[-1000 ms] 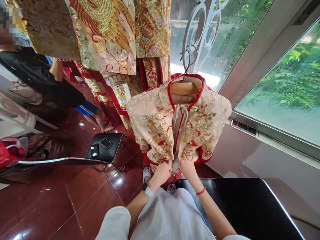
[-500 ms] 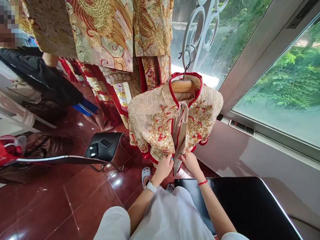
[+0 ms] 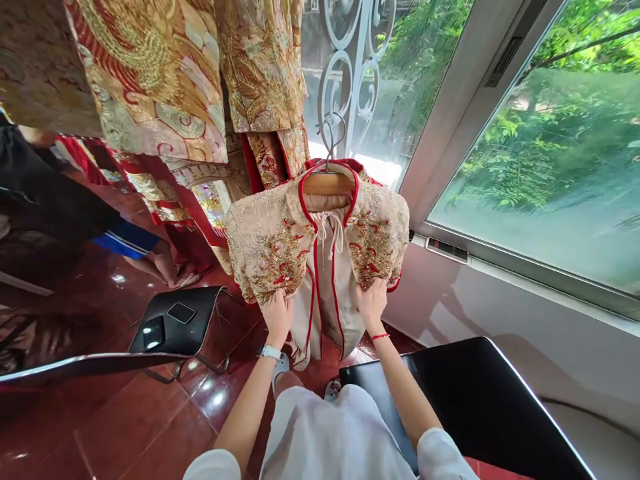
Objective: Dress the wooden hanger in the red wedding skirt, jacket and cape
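Note:
A cream jacket [image 3: 265,230] with gold beading, red embroidery and red piping hangs from a wooden hanger [image 3: 328,183], whose metal hook catches on a white scrollwork grille [image 3: 336,80]. My left hand [image 3: 278,317] grips the lower front panel on the left side. On the other side, my right hand [image 3: 372,303] grips the opposite front panel. Between the two panels the front is spread apart, showing pale lining [image 3: 327,300] edged in red. Thin cream ties [image 3: 330,233] are knotted in a bow below the collar. My fingertips are partly hidden in the fabric.
More gold and red embroidered garments [image 3: 160,80] hang at upper left. A person in blue shorts [image 3: 125,239] stands behind them. Two phones lie on a black chair [image 3: 200,333]. A black seat [image 3: 465,393] is at lower right, beside the window wall [image 3: 415,293].
My hands have moved apart, drawing the jacket's front panels wider and baring more lining. The view has shifted, so the jacket appears further left.

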A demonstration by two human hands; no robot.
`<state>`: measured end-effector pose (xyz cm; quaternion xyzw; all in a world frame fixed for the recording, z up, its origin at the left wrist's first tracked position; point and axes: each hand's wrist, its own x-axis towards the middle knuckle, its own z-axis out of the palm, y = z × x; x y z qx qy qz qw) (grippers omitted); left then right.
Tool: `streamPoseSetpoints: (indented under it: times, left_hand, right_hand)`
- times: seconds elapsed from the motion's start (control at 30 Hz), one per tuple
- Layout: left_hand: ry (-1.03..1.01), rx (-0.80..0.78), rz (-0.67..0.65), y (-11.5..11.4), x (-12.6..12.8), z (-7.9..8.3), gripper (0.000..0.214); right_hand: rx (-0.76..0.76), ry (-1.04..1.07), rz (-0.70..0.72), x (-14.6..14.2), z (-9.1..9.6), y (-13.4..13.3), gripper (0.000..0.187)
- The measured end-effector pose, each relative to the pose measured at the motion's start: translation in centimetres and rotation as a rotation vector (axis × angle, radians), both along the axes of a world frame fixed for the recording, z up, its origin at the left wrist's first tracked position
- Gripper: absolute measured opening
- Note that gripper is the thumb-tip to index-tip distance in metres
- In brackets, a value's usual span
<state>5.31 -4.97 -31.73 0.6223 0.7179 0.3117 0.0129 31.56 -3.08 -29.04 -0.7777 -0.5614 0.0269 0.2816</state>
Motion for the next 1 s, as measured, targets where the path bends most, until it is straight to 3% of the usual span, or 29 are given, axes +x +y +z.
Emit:
streamPoseSetpoints:
  times: [0.07,0.13,0.23,0.3,0.4,0.47,0.53,0.67,0.83,1.0]
  left_hand:
    - [-0.032,-0.028,-0.127,-0.3,-0.2,0.6,0.016]
    - [-0.109,-0.052,-0.198,-1.1,0.0,1.6,0.017]
    - [-0.279,-0.076,-0.257,-2.4,2.1,4.0,0.016]
    - [-0.401,-0.084,-0.363,-3.3,4.4,5.8,0.016]
    - [-0.57,-0.054,-0.48,-4.1,7.6,6.9,0.021]
    - [-0.624,-0.035,-0.474,-4.1,8.6,6.2,0.027]
    - [-0.616,-0.057,-0.432,-3.5,8.7,4.7,0.034]
    - [-0.48,-0.212,-0.428,-1.5,7.8,2.2,0.036]
    - [-0.357,-0.228,-0.437,0.5,7.0,1.4,0.026]
    - [-0.361,-0.19,-0.368,2.1,6.2,0.2,0.029]
  right_hand:
    - [-0.041,-0.022,0.003,0.7,1.1,0.9,0.024]
    - [-0.093,-0.039,0.102,1.2,2.2,1.0,0.018]
    - [-0.159,-0.021,0.396,0.3,4.1,-0.3,0.015]
    - [-0.136,0.029,0.597,-1.3,5.4,-1.8,0.014]
    - [-0.062,0.121,0.814,-3.3,6.5,-4.0,0.015]
    - [-0.08,0.136,0.867,-3.9,6.3,-4.9,0.016]
    - [-0.152,0.092,0.823,-4.0,5.7,-4.8,0.015]
    - [-0.307,-0.086,0.701,-3.9,5.3,-2.2,0.016]
    - [-0.394,-0.195,0.701,-4.0,6.3,0.9,0.019]
    - [-0.376,-0.176,0.672,-3.6,5.5,1.8,0.023]
